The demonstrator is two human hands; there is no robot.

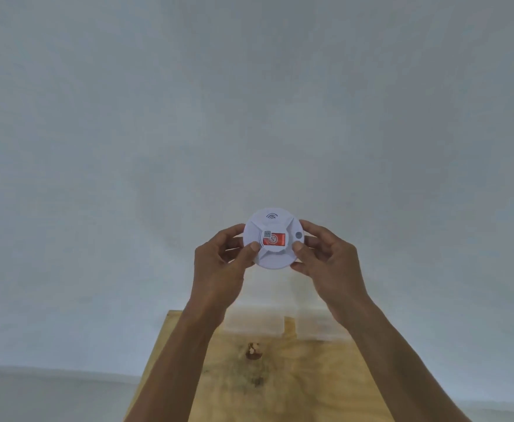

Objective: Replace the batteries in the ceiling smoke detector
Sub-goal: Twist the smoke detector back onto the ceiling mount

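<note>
1. A round white smoke detector [273, 238] is held up in front of a pale ceiling [249, 102], between both raised hands, in the middle of the view.
2. The left hand [222, 263] grips the detector's left edge: its thumb [251, 250] presses on the near face at the lower left, and its other fingers curl round behind the rim.
3. The right hand [328, 263] grips the right edge likewise: its thumb [298, 248] lies on the face at the lower right, with the remaining fingers wrapped behind and below the rim.
4. The detector sits between the two thumbs, its face turned toward the camera; a red label [275, 239] with a small code patch lies at the centre, a wave symbol [271, 216] is printed near the top, and a small grey button [298, 235] sits just above the right thumb.
5. Below the forearms, a light wooden panel [295, 376] with a dark knot [253, 351] fills the lower middle.
</note>
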